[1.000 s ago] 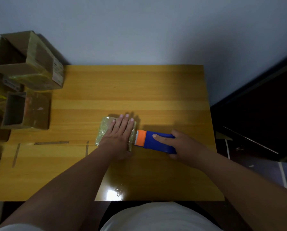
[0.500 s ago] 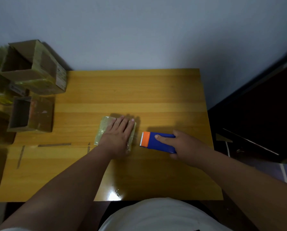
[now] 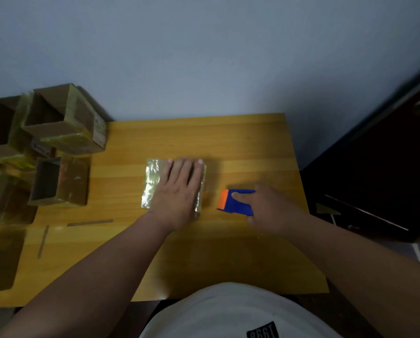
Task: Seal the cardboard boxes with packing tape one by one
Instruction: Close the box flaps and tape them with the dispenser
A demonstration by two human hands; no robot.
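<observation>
A small flat box (image 3: pixel 151 184) wrapped in shiny clear tape lies in the middle of the wooden table (image 3: pixel 240 145). My left hand (image 3: pixel 179 191) presses flat on its top, fingers straight and pointing away from me. A short way to the right of the box, my right hand (image 3: pixel 270 206) grips a blue tool with an orange front edge (image 3: pixel 231 201), thumb on top. The orange end points at the box and does not touch it.
Several open cardboard boxes (image 3: pixel 60 123) with yellowish tape stand stacked at the table's left end. Thin tape strips (image 3: pixel 89 223) lie on the wood near the left front. A dark door (image 3: pixel 387 167) stands to the right of the table.
My right hand has drawn the blue tool to the right, away from the box edge it was touching. My left hand stays flat on the box. The camera tilted.
</observation>
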